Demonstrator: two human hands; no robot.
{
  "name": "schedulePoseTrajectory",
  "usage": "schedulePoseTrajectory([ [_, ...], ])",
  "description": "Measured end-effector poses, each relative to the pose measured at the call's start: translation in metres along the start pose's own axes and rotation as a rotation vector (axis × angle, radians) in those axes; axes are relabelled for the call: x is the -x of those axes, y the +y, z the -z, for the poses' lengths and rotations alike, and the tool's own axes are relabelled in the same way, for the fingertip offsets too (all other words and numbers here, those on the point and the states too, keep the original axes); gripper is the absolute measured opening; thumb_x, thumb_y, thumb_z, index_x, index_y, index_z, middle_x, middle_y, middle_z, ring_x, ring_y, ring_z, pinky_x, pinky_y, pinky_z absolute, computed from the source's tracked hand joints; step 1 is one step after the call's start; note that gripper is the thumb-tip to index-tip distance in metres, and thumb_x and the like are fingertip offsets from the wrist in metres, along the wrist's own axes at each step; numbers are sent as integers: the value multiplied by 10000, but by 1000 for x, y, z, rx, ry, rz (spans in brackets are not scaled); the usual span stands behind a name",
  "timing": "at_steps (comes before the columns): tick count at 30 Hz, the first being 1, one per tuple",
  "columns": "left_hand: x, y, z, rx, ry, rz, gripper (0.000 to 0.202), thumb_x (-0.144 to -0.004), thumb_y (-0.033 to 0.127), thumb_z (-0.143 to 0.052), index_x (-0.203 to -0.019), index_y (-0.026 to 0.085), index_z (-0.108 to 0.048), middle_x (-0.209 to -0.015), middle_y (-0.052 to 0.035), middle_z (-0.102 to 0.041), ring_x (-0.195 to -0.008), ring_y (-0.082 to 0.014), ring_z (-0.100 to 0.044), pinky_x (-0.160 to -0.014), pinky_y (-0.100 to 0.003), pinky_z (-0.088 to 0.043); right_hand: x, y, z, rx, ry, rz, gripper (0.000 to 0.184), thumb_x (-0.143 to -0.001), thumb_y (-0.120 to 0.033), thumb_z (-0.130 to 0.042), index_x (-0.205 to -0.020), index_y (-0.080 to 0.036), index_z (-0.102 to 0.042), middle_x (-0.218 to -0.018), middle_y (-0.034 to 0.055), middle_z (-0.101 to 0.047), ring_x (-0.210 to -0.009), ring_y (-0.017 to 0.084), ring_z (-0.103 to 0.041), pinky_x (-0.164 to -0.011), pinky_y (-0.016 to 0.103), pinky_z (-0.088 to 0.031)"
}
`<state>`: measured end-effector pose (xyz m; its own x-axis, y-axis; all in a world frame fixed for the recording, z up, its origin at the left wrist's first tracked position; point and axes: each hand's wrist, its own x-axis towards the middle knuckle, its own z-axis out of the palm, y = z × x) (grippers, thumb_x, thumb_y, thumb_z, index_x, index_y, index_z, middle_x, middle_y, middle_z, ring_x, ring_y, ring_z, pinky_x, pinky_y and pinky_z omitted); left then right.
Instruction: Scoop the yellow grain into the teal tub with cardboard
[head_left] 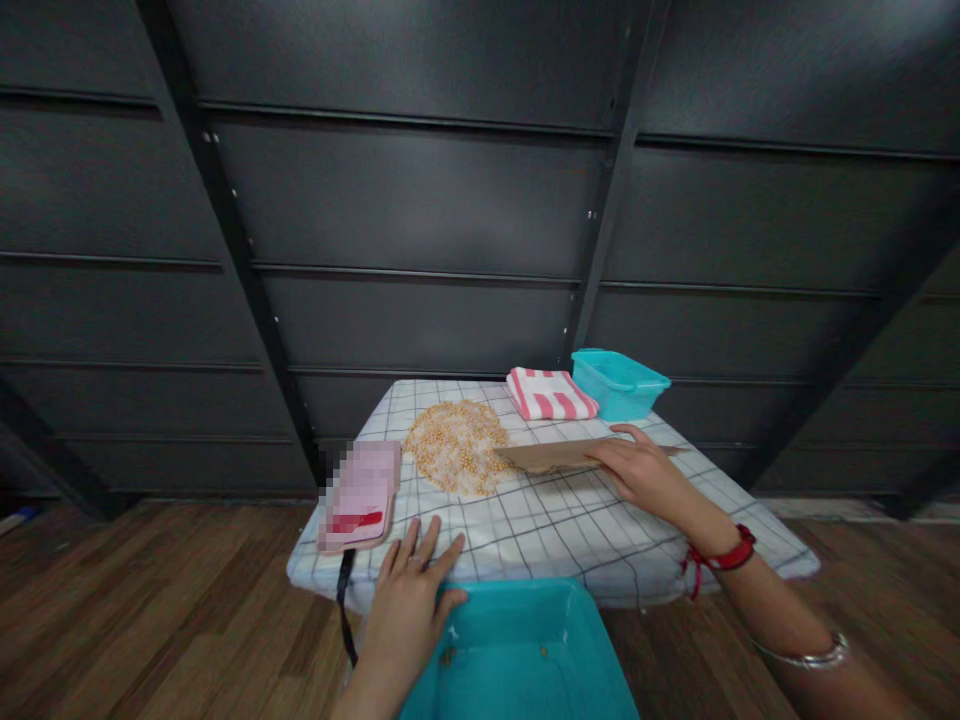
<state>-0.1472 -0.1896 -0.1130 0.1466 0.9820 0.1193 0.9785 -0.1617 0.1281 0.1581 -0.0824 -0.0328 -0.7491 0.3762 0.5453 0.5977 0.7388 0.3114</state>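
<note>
A flat piece of brown cardboard (551, 455) is held on its long edge over the cloth by my right hand (634, 470), the thumb and fingers closed on it. Its left end meets the right side of a pile of yellow corn kernels mixed with white grains (457, 445). My left hand (412, 590) lies with fingers spread at the table's near edge. Its thumb is at the rim of a large teal basin (517, 590) below the edge; whether it grips the rim I cannot tell. A few small bits lie in the basin.
A checked white cloth covers the table (577, 530). A pink pouch-like item (375, 470) with a black strap sits at the left, partly blurred. At the back right are a folded red-and-white striped towel (551, 393) and a small teal basket (619, 385). Dark panels (420, 200) stand behind.
</note>
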Motion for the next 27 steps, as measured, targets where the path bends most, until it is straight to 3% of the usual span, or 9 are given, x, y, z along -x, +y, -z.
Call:
schedulePoseTrajectory([
  [10, 0, -2, -6, -17, 51, -20, 529, -776, 266, -635, -1276, 367, -495, -1403, -68, -458, -1296, -341, -401, -1008, -556, -406, 8, 0, 7, -26, -27, 1, 275, -796, -34, -410, -924, -181, -604, -854, 64, -712, -763, 180, -655, -881, 428, -463],
  [18, -1, -4, -11, -37, 87, -45, 526, -766, 289, -651, -1267, 356, -507, -1380, -82, -484, -1280, -351, -414, -982, -555, -433, -6, 0, -6, -27, -70, 9, 272, -777, -18, -414, -881, -178, -607, -786, 53, -701, -714, 181, -646, -883, 444, -456],
  [27, 2, -5, -9, -2, 74, -50, 531, -776, 275, -639, -1279, 360, -491, -1393, -87, -467, -1291, -358, -397, -987, -579, -417, -1, -10, 27, -82, -88, 62, 269, -829, -53, -405, -956, -189, -600, -850, 47, -712, -762, 168, -657, -870, 410, -475],
])
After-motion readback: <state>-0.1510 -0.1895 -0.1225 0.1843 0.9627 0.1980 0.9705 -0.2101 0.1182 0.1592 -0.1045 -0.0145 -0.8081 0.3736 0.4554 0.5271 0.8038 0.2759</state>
